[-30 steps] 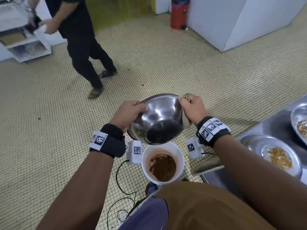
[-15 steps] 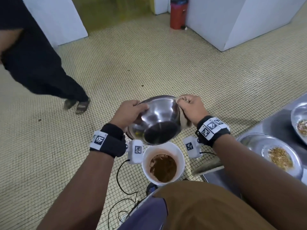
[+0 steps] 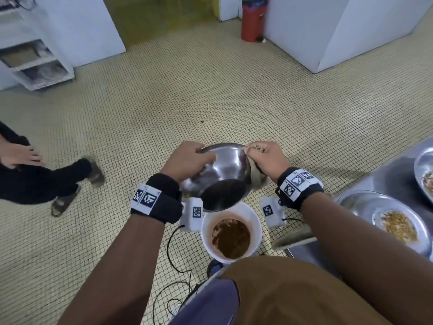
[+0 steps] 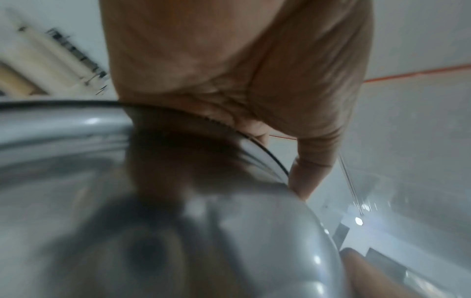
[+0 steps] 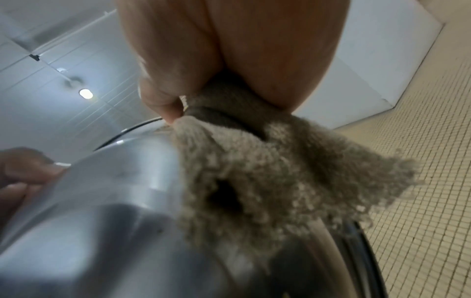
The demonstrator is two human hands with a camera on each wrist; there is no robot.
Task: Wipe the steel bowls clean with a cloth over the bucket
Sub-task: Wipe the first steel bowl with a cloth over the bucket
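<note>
While tilted over bucket (image 3: 254, 227), bowl (image 3: 220, 170) between hands

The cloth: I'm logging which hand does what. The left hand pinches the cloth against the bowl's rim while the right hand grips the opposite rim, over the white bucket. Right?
Hands swapped. The right hand pinches the cloth at the bowl rim; the left hand grips the opposite rim, above the bucket. The head and right wrist views show it.

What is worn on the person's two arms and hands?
Both forearms are bare, with no sleeves and no gloves on the hands. Each wrist carries a black band with white square-patterned marker tags, and a white camera box with its own tag under it. Thin black cables hang below.
</note>
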